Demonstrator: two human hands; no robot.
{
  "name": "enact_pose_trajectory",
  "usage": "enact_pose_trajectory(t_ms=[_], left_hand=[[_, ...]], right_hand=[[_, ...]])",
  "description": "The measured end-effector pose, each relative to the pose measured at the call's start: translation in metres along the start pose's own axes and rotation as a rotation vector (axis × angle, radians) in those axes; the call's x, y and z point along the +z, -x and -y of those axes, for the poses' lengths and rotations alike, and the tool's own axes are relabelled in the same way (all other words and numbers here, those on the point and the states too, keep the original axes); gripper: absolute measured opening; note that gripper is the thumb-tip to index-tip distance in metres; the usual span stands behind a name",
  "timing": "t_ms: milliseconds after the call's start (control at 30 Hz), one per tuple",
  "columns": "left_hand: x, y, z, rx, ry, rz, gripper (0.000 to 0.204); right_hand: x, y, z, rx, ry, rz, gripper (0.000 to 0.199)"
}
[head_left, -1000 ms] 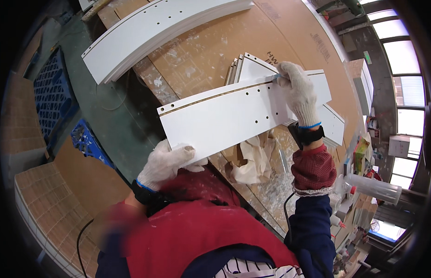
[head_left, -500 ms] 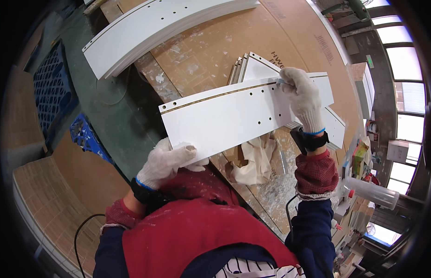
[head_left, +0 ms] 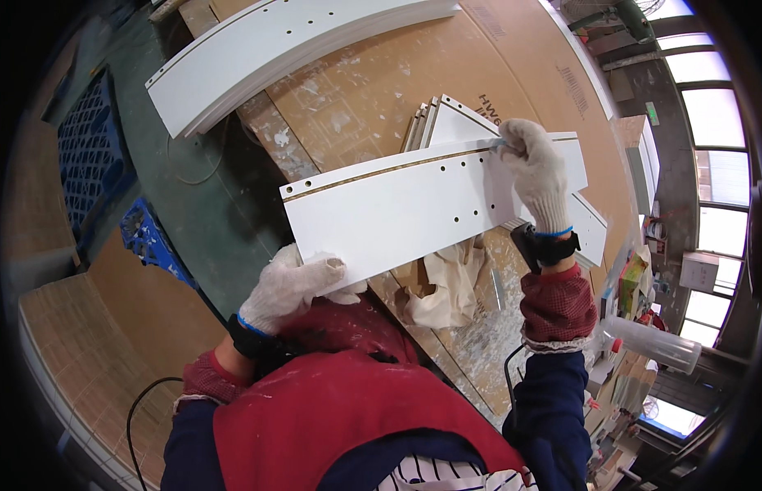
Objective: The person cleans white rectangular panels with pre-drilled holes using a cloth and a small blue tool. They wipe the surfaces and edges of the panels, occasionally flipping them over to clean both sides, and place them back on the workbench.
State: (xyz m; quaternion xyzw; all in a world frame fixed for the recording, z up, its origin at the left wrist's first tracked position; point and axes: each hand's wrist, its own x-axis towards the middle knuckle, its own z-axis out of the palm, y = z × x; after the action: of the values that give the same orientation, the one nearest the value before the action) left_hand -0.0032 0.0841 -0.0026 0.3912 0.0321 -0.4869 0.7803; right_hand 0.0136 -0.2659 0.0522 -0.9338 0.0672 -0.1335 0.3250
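Note:
A long white panel (head_left: 389, 204) with drilled holes and a brown groove near its far edge lies tilted across the view. My left hand (head_left: 291, 282), in a white knit glove, grips its near left corner, thumb on top. My right hand (head_left: 535, 168), gloved too, is closed above the far edge near the panel's right part. Between its fingertips shows a small pale blue piece (head_left: 501, 144) at the groove; its kind is too small to tell. Under the panel, more white panels (head_left: 459, 121) lie stacked, partly hidden.
A stack of curved white panels (head_left: 258, 61) lies at the far left of the cardboard-covered table (head_left: 381, 90). A cream cloth (head_left: 446, 286) rests near the table's front edge. Blue plastic pallets (head_left: 90, 159) stand on the left floor. A clear plastic bottle (head_left: 655, 344) is at the right.
My right hand has shifted very slightly right along the panel's far edge. My left hand keeps its grip, and the panel stays almost in place.

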Motion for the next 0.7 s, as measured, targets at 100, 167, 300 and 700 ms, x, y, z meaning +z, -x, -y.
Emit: enact_pose_trajectory(t_ms=[100,167,300,700], left_hand=[[0.002,0.001,-0.004,-0.012,-0.014,0.010,0.046],[0.002,0.003,-0.004,-0.018,-0.015,0.019,0.045],[0.003,0.002,-0.004,0.005,0.005,0.007,0.044],[0.001,0.001,0.001,0.033,-0.005,-0.043,0.054]], right_hand=[[0.006,0.003,0.008,-0.160,0.280,-0.029,0.026],[-0.001,-0.004,0.003,-0.214,0.404,-0.047,0.019],[0.003,0.001,0.010,-0.046,0.106,-0.072,0.019],[0.008,0.008,0.004,-0.171,0.135,-0.045,0.022]])
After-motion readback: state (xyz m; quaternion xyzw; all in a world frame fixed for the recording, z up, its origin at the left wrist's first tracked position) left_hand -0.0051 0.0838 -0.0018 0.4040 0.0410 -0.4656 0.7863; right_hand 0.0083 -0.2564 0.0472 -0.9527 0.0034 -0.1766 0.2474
